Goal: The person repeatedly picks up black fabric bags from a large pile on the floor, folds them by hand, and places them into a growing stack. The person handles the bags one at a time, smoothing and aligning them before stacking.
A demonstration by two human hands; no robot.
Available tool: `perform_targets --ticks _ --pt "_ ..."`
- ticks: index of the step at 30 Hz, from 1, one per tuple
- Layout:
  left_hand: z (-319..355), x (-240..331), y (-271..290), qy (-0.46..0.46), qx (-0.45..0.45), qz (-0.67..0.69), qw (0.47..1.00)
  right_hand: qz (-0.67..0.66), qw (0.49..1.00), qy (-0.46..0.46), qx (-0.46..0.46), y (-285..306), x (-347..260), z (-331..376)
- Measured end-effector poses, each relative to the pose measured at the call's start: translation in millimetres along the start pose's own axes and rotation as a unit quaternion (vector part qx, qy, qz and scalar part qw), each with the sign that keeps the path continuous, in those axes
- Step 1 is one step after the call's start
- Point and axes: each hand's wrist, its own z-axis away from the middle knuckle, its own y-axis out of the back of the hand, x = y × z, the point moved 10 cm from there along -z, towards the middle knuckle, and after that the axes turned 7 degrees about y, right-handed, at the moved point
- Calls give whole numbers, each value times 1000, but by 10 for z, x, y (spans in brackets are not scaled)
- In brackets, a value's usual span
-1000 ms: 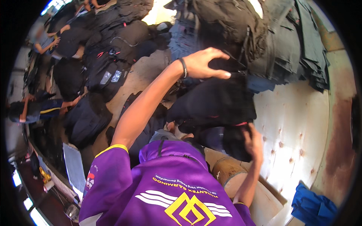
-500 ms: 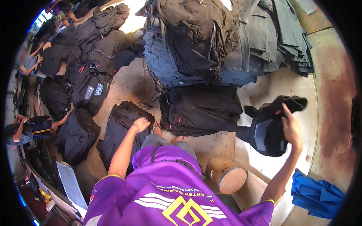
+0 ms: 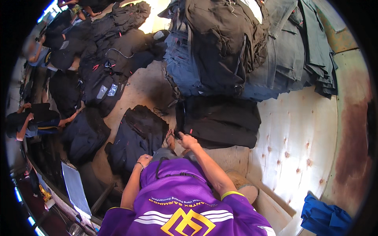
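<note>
My right hand (image 3: pixel 188 141) reaches to the near left corner of a stack of folded black trousers (image 3: pixel 224 126). Its index finger is stretched out at the cloth, the other fingers partly bent, and I see nothing held. Beside my lap, at the lower right edge of a dark garment pile (image 3: pixel 134 129), is my left hand (image 3: pixel 144 160), wearing a thin wristband. Its fingers look curled in; whether there is cloth in them is hidden.
A tall heap of black and grey-blue trousers (image 3: pixel 220 47) stands behind the stack. Pale boards (image 3: pixel 295 137) lie at right, with a blue cloth (image 3: pixel 327 214) near the front. A wooden drum (image 3: pixel 248 188) is partly behind my right arm. Other people (image 3: pixel 35 122) sit among dark garments at left.
The dark garment my right hand held out over the boards at right is gone from there. That hand has swung left to the black stack. My left hand has drawn back toward my lap.
</note>
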Motion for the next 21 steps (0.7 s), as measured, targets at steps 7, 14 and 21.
perform_targets --ticks 7,14,21 --pt "-413 871 310 -37 6 -30 999 -142 974 14 175 251 311 341" --pt "-842 1468 802 -67 -3 -11 998 -420 796 -299 317 -212 2108 1541" --pt "-1027 1507 1049 -83 14 -49 995 -415 746 -405 328 -865 2177 2466"
